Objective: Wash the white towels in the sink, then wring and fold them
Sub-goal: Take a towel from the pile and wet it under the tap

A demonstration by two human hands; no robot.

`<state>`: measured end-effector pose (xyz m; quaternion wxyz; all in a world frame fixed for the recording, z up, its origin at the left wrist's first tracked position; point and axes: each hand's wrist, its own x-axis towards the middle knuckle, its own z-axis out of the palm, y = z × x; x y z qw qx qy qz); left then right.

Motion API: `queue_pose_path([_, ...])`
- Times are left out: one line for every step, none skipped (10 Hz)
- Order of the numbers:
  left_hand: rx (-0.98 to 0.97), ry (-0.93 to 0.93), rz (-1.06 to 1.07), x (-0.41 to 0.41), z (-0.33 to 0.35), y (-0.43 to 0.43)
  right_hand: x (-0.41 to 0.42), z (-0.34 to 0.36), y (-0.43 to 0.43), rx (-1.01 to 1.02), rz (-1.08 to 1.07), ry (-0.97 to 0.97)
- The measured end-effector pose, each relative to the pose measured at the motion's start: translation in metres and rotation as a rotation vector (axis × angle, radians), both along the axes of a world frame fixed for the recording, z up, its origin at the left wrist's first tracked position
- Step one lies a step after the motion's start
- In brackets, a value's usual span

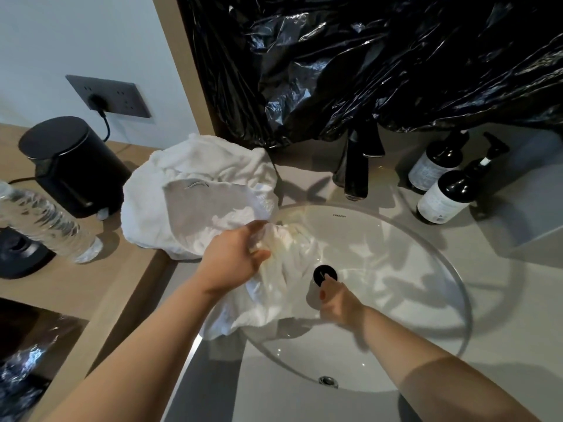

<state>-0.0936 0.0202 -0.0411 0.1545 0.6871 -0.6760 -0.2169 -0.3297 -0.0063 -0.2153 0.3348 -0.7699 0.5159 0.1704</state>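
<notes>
Left hand [234,257] grips a bunched white towel [286,278], which trails from under its palm into the sink [396,269]. Right hand [335,303] is low in the basin, one fingertip at the black drain stopper [325,273]; whether it holds anything cannot be told. Heaped towels [207,169] lie on the counter just beyond the left hand; the black faucet [356,169] stands beyond the right.

Crumpled white towels [198,184] — a heap over the round sink's [396,254] left rim
</notes>
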Motion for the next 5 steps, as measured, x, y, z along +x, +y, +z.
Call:
queue_pose_path([0.004, 0.010, 0.008, 0.002, 0.000, -0.001, 0.006, 0.009, -0.004, -0.087, 0.179, 0.279])
queue_pose_path([0.010, 0.013, 0.009, 0.001, 0.001, 0.000, 0.010, 0.016, -0.012, -0.068, 0.168, 0.285])
queue_pose_path([0.016, 0.011, 0.014, 0.000, 0.001, -0.001, 0.010, 0.009, -0.013, -0.064, 0.143, 0.271])
queue_pose_path([0.023, 0.006, 0.019, -0.001, 0.001, -0.002, 0.011, 0.008, -0.009, -0.107, 0.189, 0.283])
queue_pose_path([0.028, -0.002, 0.022, -0.001, 0.001, -0.002, 0.011, 0.005, -0.009, -0.146, 0.242, 0.291])
